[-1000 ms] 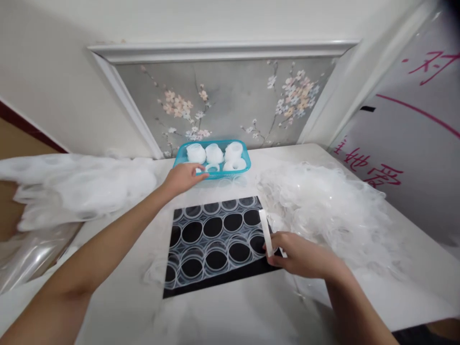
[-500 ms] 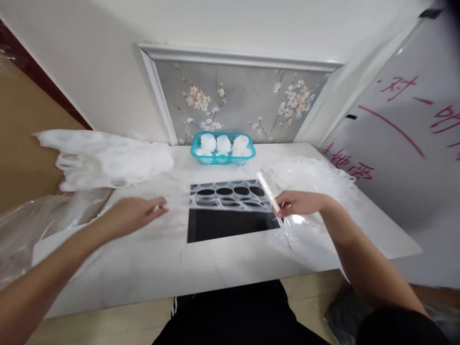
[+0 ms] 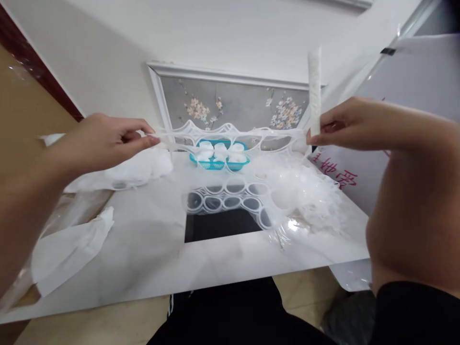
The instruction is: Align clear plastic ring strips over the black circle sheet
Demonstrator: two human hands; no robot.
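Observation:
My left hand [image 3: 122,139] is closed in a pinch on one end of a white, see-through sheet with rows of oval holes [image 3: 230,184]. My right hand [image 3: 334,125] grips a slim white strip [image 3: 315,91] that points upward, and the sheet's other top corner is at its fingertips. Stretched between both hands, the sheet hangs down over the table, its lower rows lying on a black rectangle [image 3: 219,226]. Behind it stands a turquoise basket [image 3: 215,165] with several white rolled bundles [image 3: 220,150].
A heap of the same clear white material [image 3: 309,191] covers the table's right side. At left lie a white pile [image 3: 143,167] and a thin white sheet [image 3: 72,249]. A framed floral panel [image 3: 237,103] is on the wall, and a whiteboard with red writing [image 3: 338,172] stands at right.
Both hands have risen from the table. The left has taken hold of the holed sheet, which is now lifted and spread between them. The white strip rose with the right hand.

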